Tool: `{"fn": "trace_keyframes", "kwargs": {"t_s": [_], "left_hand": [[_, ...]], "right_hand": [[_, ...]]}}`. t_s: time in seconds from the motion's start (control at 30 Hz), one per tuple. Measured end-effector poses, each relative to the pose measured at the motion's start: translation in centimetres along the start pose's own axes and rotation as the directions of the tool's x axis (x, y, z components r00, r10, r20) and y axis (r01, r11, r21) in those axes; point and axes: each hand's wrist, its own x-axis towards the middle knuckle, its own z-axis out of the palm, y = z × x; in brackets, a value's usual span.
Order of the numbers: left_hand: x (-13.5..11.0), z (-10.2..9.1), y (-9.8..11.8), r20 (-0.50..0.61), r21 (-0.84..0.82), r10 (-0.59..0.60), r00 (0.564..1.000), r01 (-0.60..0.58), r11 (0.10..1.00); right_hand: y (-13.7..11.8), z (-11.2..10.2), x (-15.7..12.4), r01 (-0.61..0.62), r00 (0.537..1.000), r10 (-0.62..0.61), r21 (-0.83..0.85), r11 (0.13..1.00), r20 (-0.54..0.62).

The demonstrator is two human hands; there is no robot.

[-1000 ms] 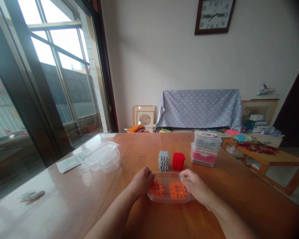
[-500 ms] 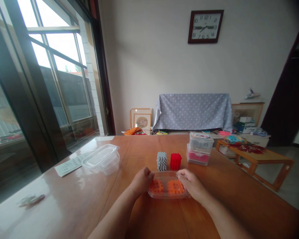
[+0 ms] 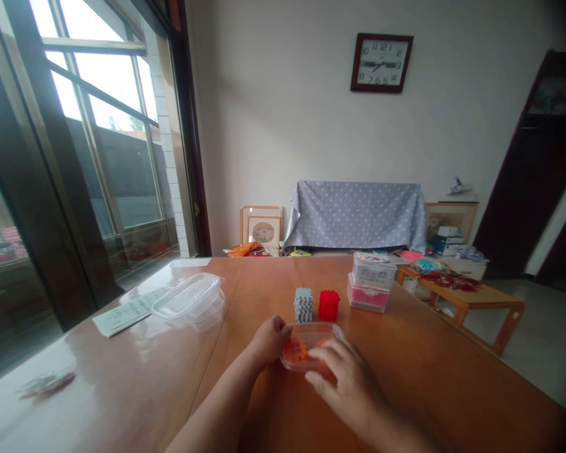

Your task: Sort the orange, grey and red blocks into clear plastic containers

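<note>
The clear tray (image 3: 311, 333) sits on the wooden table (image 3: 419, 384), with an orange block (image 3: 296, 349) visible inside. The left hand (image 3: 271, 343) rests against the tray's left edge, its fingers (image 3: 278, 327) pressed together, while the right hand (image 3: 349, 384) spreads its fingers (image 3: 325, 358) over the tray's right side, hiding what lies there. Just behind the tray stand a gray block (image 3: 304, 305) and a red block (image 3: 329, 305); a clear box (image 3: 188, 301) lies well to its left, and stacked boxes (image 3: 371, 283) sit behind it to the right.

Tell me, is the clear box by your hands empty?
Not empty: orange plastic blocks show through the clear plastic box, right beside your left hand.
</note>
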Motion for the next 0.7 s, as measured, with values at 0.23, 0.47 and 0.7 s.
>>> {"fn": "trace_keyframes", "kwargs": {"t_s": [0.23, 0.47, 0.7], "left_hand": [[0.2, 0.2, -0.2, -0.024, -0.024, 0.024, 0.999, -0.025, 0.999], [0.2, 1.0, 0.4, -0.002, -0.087, 0.069, 0.998, -0.069, 0.994], [-1.5, 1.6, 2.2, 0.241, -0.26, 0.088, 0.967, -0.023, 0.965]], "right_hand": [[-1.1, 3.1, -0.8, -0.079, 0.997, 0.074, -0.145, 0.986, -0.037], [-0.9, 2.0, -1.2, -0.074, 0.997, 0.076, -0.184, 0.98, 0.005], [1.5, -0.3, -2.9, -0.101, 0.995, 0.098, -0.241, 0.965, -0.024]]}}
